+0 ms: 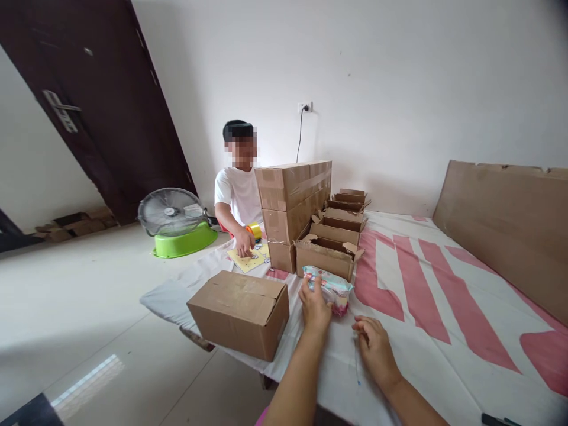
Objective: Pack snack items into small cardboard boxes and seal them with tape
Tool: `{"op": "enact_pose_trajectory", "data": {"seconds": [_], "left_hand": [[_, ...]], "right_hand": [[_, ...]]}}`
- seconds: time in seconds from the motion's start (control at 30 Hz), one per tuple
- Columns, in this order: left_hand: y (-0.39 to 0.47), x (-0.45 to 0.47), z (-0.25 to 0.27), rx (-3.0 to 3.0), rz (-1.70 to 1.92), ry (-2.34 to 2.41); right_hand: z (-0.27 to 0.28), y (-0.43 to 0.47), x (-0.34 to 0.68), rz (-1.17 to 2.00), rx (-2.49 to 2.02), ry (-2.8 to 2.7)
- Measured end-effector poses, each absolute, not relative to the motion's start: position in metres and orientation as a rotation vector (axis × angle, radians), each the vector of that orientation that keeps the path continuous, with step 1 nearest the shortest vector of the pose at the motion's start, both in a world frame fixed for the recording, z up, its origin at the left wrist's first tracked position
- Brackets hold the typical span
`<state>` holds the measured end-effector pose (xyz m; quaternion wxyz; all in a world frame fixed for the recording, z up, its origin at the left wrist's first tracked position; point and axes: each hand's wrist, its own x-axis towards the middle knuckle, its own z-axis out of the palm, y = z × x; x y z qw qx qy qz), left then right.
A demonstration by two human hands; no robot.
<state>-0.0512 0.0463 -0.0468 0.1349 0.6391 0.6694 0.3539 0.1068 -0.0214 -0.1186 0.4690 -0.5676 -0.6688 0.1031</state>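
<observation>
A soft plastic pack of wet wipes [332,287], pale blue and pink, lies on the cloth against the front open carton. My left hand [316,302] is closed on its left end, fingers over the top and thumb at the near side. Right of the pack, my right hand [375,346] hovers low over the cloth with curled fingers, apart from the pack. A thin pale strand with a blue tip [358,383] shows below its fingertips; whether they hold it is unclear. To my left sits a closed brown carton [237,302].
Stacked taped cartons [284,204] stand beyond, beside a row of open cartons [326,254]. Across the table a person [239,195] rests a hand on a yellow sheet [248,260] near a tape roll. A fan [171,213] is on the floor; a large cardboard piece [506,225] stands right.
</observation>
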Motion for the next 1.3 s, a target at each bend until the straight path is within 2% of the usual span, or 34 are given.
{"op": "enact_pose_trajectory", "data": {"seconds": [0.1,0.2,0.33,0.77,0.97,1.17,1.2,1.3], "left_hand": [[0.056,-0.049,-0.056,1.800,1.122,1.910],[0.060,-0.046,-0.060,1.724,1.177,1.937],[0.060,-0.044,-0.063,1.710,1.052,1.975],[0.066,-0.045,-0.082,1.996,0.696,1.646],[0.066,-0.044,-0.075,1.992,0.721,1.660],[0.021,-0.048,-0.026,2.098,0.917,1.404],[0.009,-0.056,-0.011,2.129,1.011,1.315],[-0.021,-0.098,0.030,2.114,1.624,0.961]], "right_hand": [[-0.111,-0.024,0.104,0.149,-1.394,-1.617],[-0.108,-0.027,0.102,0.237,-1.392,-1.587],[-0.111,-0.027,0.102,0.325,-1.411,-1.574],[-0.119,-0.024,0.102,0.356,-1.373,-1.588],[-0.114,-0.022,0.105,0.441,-1.373,-1.614],[-0.114,-0.017,0.107,0.428,-1.392,-1.578],[-0.115,-0.016,0.107,0.429,-1.404,-1.573],[-0.116,-0.017,0.108,0.444,-1.437,-1.568]]}}
